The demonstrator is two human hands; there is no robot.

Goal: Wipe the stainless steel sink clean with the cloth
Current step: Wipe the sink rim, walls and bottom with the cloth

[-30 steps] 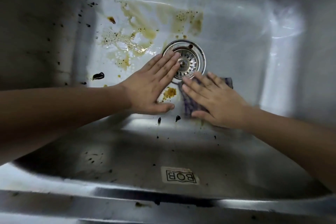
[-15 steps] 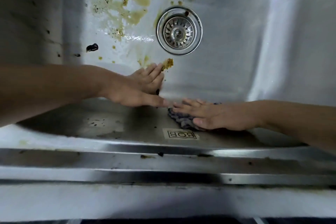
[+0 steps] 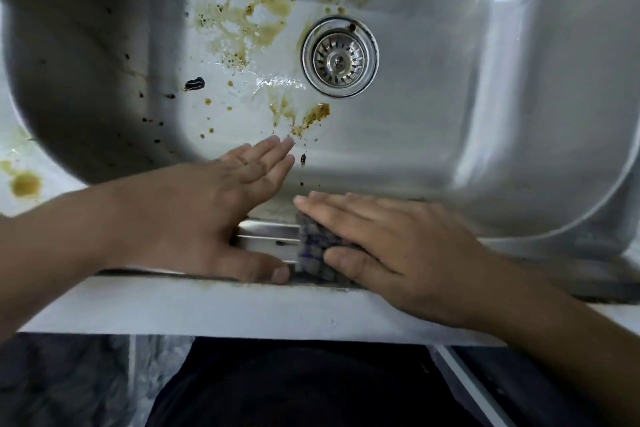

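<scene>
Both hands have slid to the sink [image 3: 519,114] rim: left [image 3: 207,211] flat, empty; right [image 3: 391,246] seemingly flat on one cloth [image 3: 311,243].

Both hands [image 3: 221,204] [image 3: 391,239] crowd the sink's [image 3: 485,87] six-o'clock rim; the basin toward twelve lies open around the drain [image 3: 339,57].

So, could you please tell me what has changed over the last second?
The right hand, pressing flat on the cloth, has dragged it from beside the drain up the near wall onto the front rim. The left hand came back alongside, flat and empty. The brown stains beyond the drain remain.
</scene>
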